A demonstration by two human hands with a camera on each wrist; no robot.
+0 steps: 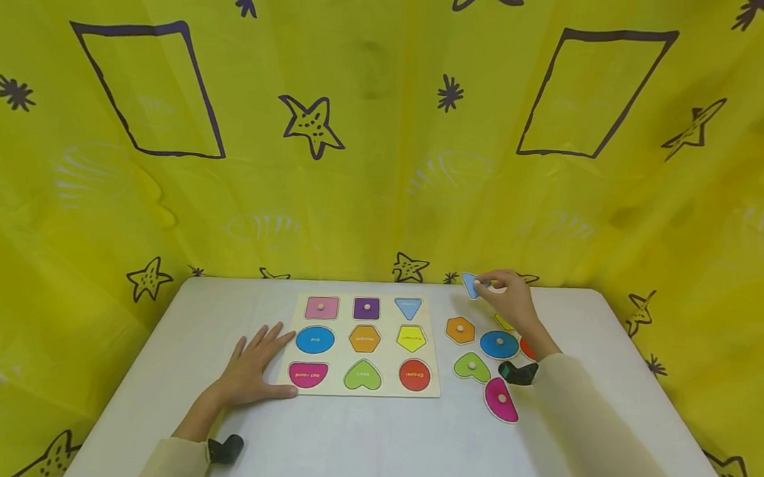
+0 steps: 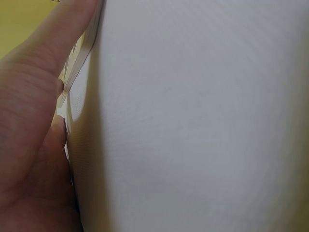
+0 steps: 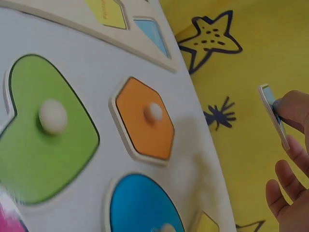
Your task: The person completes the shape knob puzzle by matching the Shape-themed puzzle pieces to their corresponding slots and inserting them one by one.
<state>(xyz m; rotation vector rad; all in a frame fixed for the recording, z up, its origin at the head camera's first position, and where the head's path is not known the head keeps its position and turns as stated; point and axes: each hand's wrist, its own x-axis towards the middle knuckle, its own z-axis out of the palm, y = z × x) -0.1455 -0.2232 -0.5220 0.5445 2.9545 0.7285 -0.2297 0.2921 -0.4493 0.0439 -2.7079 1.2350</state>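
My right hand pinches a light blue triangle puzzle piece by its knob, above the table's back edge. In the right wrist view the triangle piece is seen nearly edge-on between thumb and fingers. My left hand lies spread at the left side of a wooden shape puzzle board, fingertips and thumb at its edge. A pink square piece and a purple square piece sit in the board's back row. The triangle slot beside them shows its printed blue bottom.
Right of the board lie loose knobbed pieces: an orange hexagon, a blue oval, a green heart, a magenta half round, a red piece and a yellow piece, the last two partly hidden. A yellow curtain hangs behind the table.
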